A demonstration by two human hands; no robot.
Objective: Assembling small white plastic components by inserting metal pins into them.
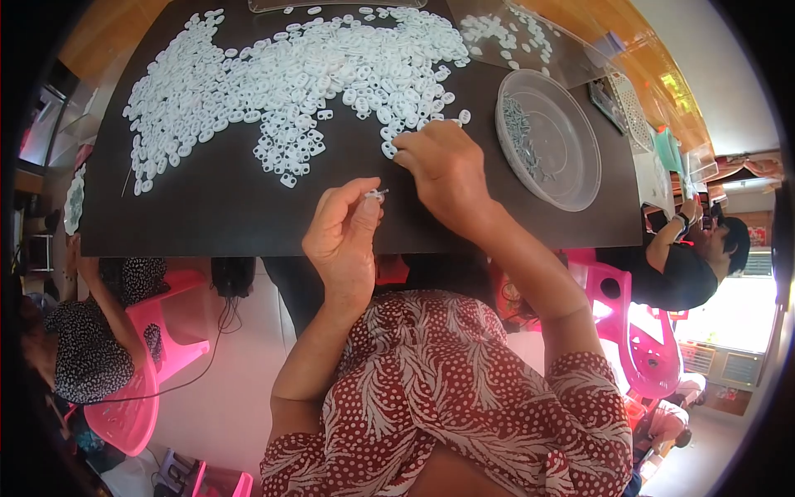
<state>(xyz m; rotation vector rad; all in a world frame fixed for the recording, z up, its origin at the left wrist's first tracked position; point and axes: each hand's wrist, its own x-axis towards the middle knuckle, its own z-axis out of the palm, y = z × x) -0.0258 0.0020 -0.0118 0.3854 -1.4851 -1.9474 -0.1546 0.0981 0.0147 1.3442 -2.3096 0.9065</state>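
My left hand (341, 236) is raised over the near edge of the dark table, thumb and fingers pinched on a small white plastic piece (374, 195) with a thin metal pin sticking out of it. Just right of it, my right hand (451, 170) reaches to the edge of a broad spread of white oval plastic pieces (306, 62). Its fingertips are drawn together against the pieces there; whether one is between them is hidden. A round clear plastic dish (571, 141), with grey metal pins (520, 137) along its left side, stands to the right of this hand.
The dark table (224, 219) spans the view. More white pieces (501, 35) lie at the far right on a clear sheet. A white perforated basket (631, 112) stands beyond the dish. People sit at both sides, by pink plastic chairs (153, 356).
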